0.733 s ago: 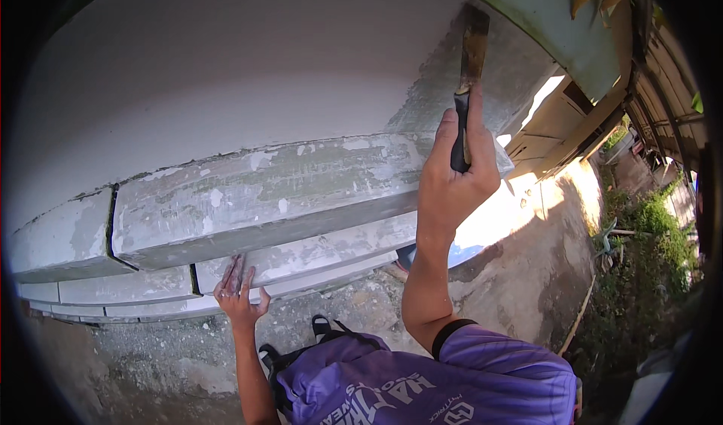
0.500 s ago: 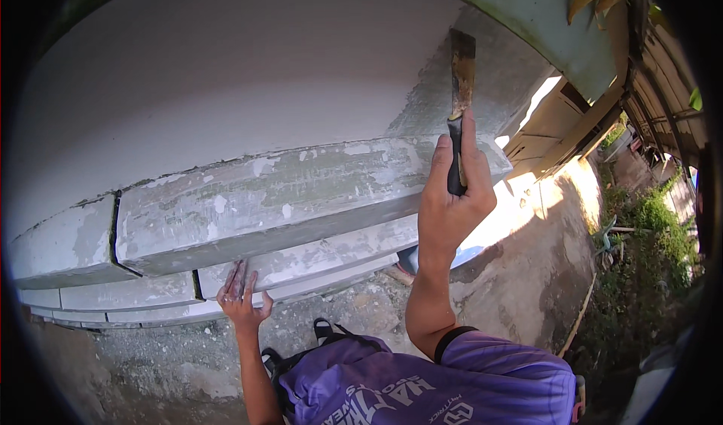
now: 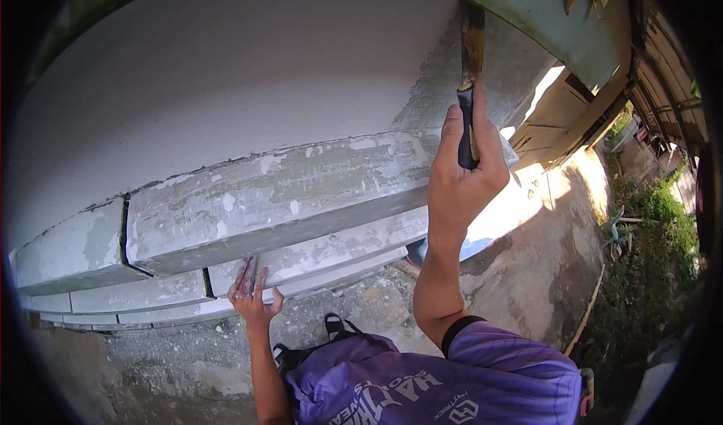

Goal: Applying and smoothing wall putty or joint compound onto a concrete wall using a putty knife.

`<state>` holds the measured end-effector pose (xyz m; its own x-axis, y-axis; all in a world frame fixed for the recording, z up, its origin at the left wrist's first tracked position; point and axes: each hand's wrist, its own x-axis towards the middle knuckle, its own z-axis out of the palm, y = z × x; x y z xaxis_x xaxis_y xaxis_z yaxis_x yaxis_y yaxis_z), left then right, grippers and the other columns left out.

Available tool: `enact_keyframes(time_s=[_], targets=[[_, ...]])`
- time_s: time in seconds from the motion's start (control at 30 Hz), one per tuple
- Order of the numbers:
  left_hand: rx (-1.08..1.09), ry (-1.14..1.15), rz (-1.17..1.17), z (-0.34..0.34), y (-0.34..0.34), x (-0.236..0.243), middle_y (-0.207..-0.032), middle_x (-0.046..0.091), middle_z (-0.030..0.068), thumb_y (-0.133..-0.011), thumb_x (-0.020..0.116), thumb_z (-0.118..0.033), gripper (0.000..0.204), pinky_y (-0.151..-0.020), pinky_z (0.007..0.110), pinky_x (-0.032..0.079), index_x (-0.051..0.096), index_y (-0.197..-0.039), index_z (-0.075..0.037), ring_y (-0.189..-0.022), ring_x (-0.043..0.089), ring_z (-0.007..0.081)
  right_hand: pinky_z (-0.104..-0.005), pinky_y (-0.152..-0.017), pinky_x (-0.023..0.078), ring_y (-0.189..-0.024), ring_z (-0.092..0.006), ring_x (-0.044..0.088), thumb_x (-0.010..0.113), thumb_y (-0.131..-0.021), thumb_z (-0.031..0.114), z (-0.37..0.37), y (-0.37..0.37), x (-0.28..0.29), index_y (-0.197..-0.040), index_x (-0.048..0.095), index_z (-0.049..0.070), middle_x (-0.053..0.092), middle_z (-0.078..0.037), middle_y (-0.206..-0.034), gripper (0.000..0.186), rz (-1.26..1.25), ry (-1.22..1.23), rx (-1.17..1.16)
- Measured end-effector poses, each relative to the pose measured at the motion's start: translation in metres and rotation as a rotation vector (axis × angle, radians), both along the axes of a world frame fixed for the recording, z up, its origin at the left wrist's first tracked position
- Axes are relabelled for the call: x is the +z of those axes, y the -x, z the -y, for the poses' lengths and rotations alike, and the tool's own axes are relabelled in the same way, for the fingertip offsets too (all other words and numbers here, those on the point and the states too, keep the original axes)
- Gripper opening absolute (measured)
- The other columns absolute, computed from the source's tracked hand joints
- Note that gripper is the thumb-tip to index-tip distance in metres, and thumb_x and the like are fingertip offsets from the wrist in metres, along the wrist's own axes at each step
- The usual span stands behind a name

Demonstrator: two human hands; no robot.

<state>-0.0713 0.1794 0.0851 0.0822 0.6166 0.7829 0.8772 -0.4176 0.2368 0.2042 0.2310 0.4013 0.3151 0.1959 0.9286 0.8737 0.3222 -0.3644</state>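
The right hand (image 3: 461,176) is raised and closed in a fist around the dark handle of a paintbrush (image 3: 470,79), fingers wrapped tight, thumb lying along the grip. The brush points straight up; its flat, worn bristle head is brownish and caked, and it lies against the wall (image 3: 248,79) near the upper right, where the smooth pale coat gives way to a patch of grey, streaky plaster (image 3: 520,63).

The left hand (image 3: 252,293) is low down, fingers spread and pressed flat on a lower block (image 3: 324,255), its fingertips dusted white.

Below the smooth wall runs a jutting course of long rectangular blocks (image 3: 279,199). Their faces are rough grey, blotched with white smears and scrape marks, and dark narrow joints (image 3: 124,233) separate them. Thinner courses step down beneath, equally chalky.

The ground (image 3: 527,274) at the foot of the wall is bare concrete and packed grit, partly in bright sun at the right. A purple shirt (image 3: 452,383) of slick printed fabric with a black sleeve hem fills the lower edge. Above right is a green painted beam (image 3: 542,7), and further right are weeds and grass (image 3: 663,229).
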Motion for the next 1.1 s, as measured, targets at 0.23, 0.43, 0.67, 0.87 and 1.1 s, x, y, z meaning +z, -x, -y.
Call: enact_keyframes(time_s=[0.23,0.43,0.67,0.87,1.1], targets=[[-0.029,0.015,-0.006,0.006,0.001,0.005,-0.139,0.059,0.0108,-0.073,0.066,-0.023,0.051,-0.101,0.036,0.031,0.064,-0.123,-0.015,-0.130,0.055,0.0249,-0.0306,-0.060,0.041,-0.069,-0.0172,0.051,0.063,-0.090,0.001,0.049,-0.018,-0.068,-0.133,0.054,-0.008,0.056,-0.009,-0.079,0.046,-0.089,-0.080,0.089],[-0.190,0.106,0.011,0.010,0.006,0.022,-0.142,0.056,0.0128,-0.071,0.067,-0.022,0.052,-0.100,0.035,0.033,0.063,-0.123,-0.017,-0.132,0.052,0.0271,-0.0336,-0.063,0.047,-0.069,-0.0256,0.058,0.066,-0.083,0.000,0.138,-0.037,-0.138,-0.125,0.059,-0.009,0.059,-0.016,-0.082,0.043,0.048,0.242,0.149],[-0.257,0.182,-0.021,0.014,0.023,0.019,-0.145,0.053,0.0137,-0.069,0.068,-0.019,0.057,-0.099,0.039,0.035,0.061,-0.125,-0.015,-0.133,0.051,0.0288,-0.0338,-0.063,0.049,-0.069,-0.0273,0.061,0.068,-0.079,-0.003,0.209,-0.015,-0.140,-0.126,0.061,-0.006,0.063,-0.016,-0.083,0.047,-0.020,0.353,-0.049],[-0.275,0.246,-0.028,0.024,0.023,0.018,-0.136,0.056,0.0183,-0.070,0.070,-0.023,0.063,-0.102,0.046,0.032,0.061,-0.131,-0.013,-0.129,0.049,0.0339,-0.0344,-0.062,0.049,-0.069,-0.0267,0.062,0.070,-0.078,-0.003,0.264,0.014,-0.150,-0.126,0.062,-0.003,0.064,-0.016,-0.083,0.049,-0.054,0.443,-0.081],[-0.385,0.204,0.260,0.081,-0.004,0.047,-0.146,0.041,0.0269,-0.071,0.068,-0.012,0.060,-0.113,0.053,0.023,0.057,-0.129,-0.005,-0.136,0.037,0.0425,-0.0325,-0.060,0.048,-0.066,-0.0242,0.060,0.072,-0.076,-0.002,0.312,0.022,-0.163,-0.124,0.065,-0.001,0.062,-0.013,-0.080,0.048,-0.111,0.514,0.000]])
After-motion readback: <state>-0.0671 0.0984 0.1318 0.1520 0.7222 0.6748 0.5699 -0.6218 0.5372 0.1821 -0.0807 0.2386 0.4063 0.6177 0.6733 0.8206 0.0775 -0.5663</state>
